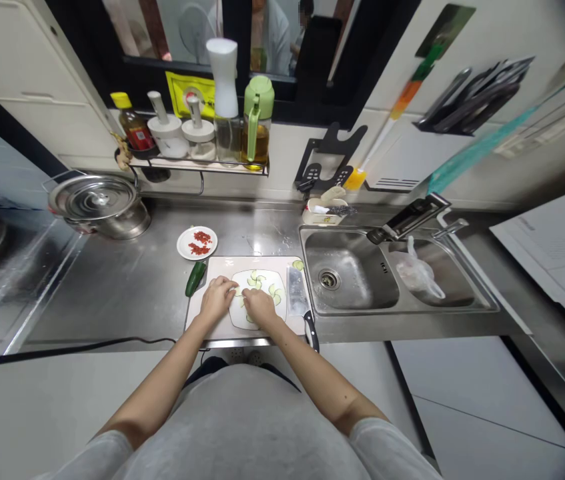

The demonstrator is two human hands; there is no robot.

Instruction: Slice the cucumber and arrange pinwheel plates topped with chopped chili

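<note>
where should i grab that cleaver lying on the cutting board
Take the cleaver by its black handle, coming from the near side with the right hand. The blade lies flat on the cutting board, right of the plate; the handle points back toward the person and seems to overhang the board's near edge, leaving room for fingers.

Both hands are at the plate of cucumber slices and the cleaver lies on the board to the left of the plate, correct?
Wrong side: the head view shows the cleaver on the board right of the plate, towards the sink. The left hand and right hand are at the cucumber slices.
</note>
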